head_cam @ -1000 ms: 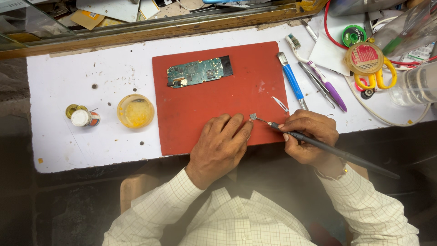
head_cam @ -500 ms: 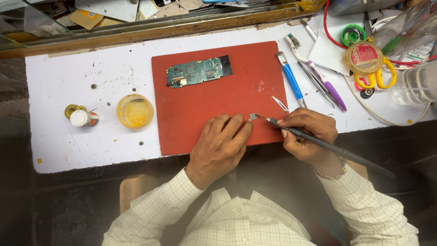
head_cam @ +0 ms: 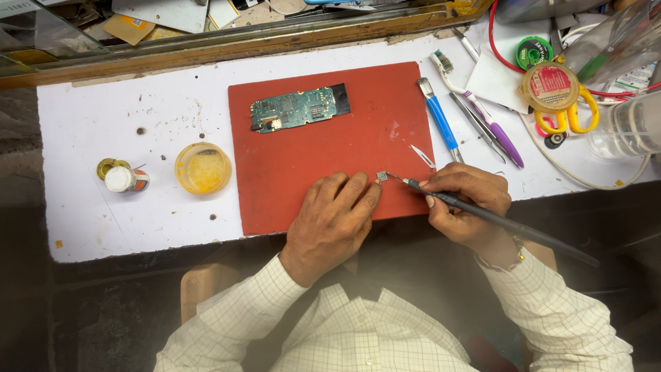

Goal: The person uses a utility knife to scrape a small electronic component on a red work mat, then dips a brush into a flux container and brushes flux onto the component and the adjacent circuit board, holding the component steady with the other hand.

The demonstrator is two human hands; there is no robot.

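Head view looks straight down on a white worktop [head_cam: 103, 220] with a red mat [head_cam: 323, 151] lying in its middle. At the near edge of the mat, the left hand [head_cam: 334, 217] lies palm down, fingers bent and close together, and its fingertips press beside a small grey chip [head_cam: 381, 176], probably to keep this tiny part from sliding. It is not closed around anything. The right hand [head_cam: 465, 203] is closed on a dark soldering iron [head_cam: 496, 220] in a pen grip; the handle runs back over the near edge of the worktop toward the right, and the thin tip touches the chip. A pen grip low on the handle gives fine control for such a small part.

Just beyond the right hand, a small blade-like metal piece [head_cam: 421, 156] lies at the right edge of the mat. Right of the mat, 3 tools lie side by side within easy reach: a blue-handled tool [head_cam: 441, 124], grey tweezers [head_cam: 475, 127] and a purple toothbrush [head_cam: 482, 110]. On the left part of the worktop stand a round yellow tin [head_cam: 202, 167], perhaps flux, and a small capped bottle [head_cam: 122, 179]. Near the far edge of the mat rests a green circuit board [head_cam: 297, 108], well apart from the hands. At the far right corner lie yellow-handled scissors [head_cam: 571, 117] under a round reel, and a green spool [head_cam: 535, 52].
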